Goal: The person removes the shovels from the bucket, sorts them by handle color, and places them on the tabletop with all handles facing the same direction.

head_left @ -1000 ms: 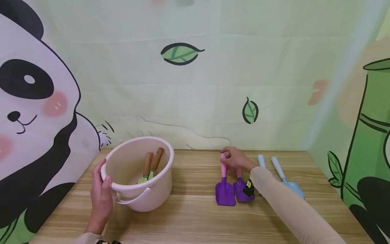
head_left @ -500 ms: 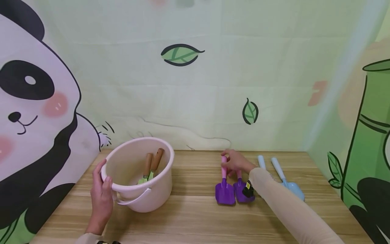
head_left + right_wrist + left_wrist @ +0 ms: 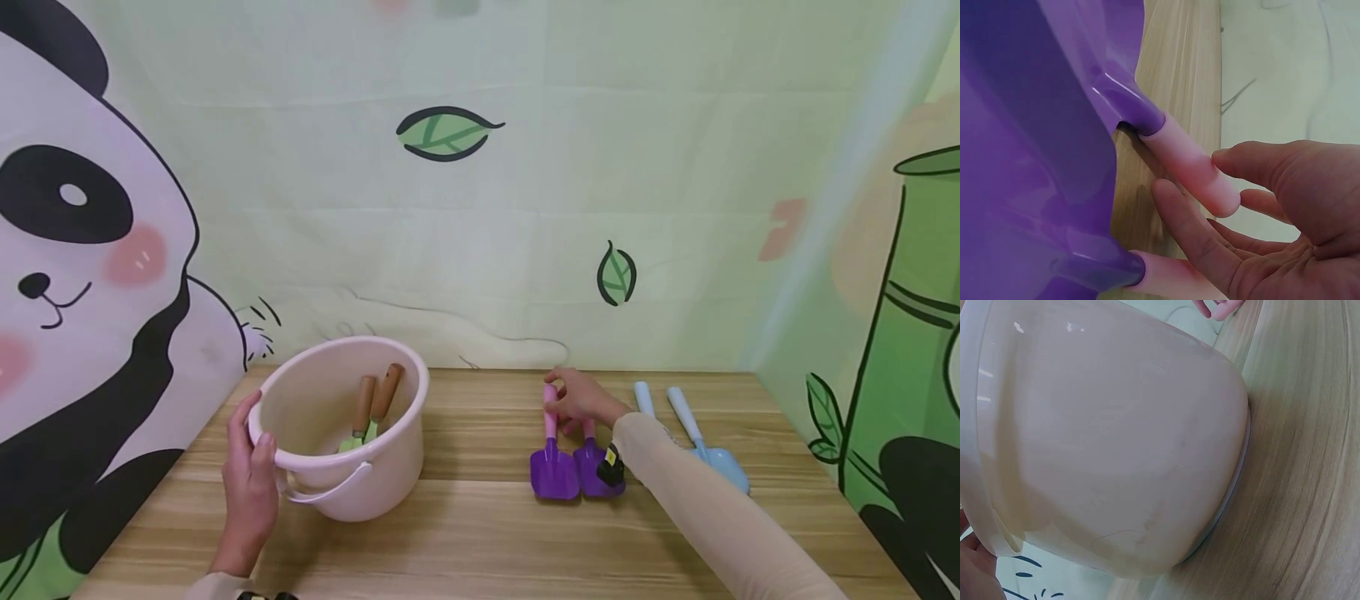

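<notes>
Shifted slightly lower over the past second is the right hand [image 3: 579, 397]. Nearest, the left hand [image 3: 251, 483] grips the rim [image 3: 423, 383] of a pale bucket [image 3: 393, 479] containing two wooden-handled tools [image 3: 363, 405]; beyond, on the table [image 3: 472, 542], the right hand pinches a purple shovel [image 3: 554, 475] by its pink handle [image 3: 551, 427], beside a second purple shovel [image 3: 589, 471] and light-blue shovels [image 3: 724, 468].
</notes>
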The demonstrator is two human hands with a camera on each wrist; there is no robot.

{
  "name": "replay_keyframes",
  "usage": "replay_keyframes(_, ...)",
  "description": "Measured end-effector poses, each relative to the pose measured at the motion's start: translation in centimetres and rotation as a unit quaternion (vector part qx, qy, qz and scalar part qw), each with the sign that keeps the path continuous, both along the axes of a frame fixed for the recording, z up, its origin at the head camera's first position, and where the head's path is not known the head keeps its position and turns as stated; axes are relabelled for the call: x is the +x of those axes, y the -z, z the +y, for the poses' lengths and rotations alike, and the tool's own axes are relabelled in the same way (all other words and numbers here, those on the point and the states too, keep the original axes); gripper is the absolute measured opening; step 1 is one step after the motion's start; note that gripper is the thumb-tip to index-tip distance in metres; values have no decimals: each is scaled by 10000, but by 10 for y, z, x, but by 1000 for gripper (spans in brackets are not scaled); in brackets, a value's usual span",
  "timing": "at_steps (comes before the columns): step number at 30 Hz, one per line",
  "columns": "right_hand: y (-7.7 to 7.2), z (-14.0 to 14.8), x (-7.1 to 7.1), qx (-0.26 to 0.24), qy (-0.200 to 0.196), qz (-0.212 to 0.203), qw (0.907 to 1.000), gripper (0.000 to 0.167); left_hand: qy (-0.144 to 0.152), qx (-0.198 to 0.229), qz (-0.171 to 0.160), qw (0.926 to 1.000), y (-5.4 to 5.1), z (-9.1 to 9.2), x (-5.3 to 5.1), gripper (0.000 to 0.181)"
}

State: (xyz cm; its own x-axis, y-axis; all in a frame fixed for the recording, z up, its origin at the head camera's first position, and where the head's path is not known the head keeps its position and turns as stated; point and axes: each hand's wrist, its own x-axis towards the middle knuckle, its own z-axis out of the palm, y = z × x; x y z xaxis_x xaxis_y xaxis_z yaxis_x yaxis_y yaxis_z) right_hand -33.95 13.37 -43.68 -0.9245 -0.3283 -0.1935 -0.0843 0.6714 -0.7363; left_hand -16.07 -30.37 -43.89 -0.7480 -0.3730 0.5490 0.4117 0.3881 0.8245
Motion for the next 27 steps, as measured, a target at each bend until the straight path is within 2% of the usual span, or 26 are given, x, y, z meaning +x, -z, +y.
replay_keyframes(19, 1, 2, -1, -54, 1, 14, 10000, 58, 44, 40, 22, 10000, -1, 1, 0, 54)
replay_keyframes(27, 1, 1, -1, -5, 54, 2, 10000, 58, 4, 44, -110, 9999, -1, 1, 0, 54)
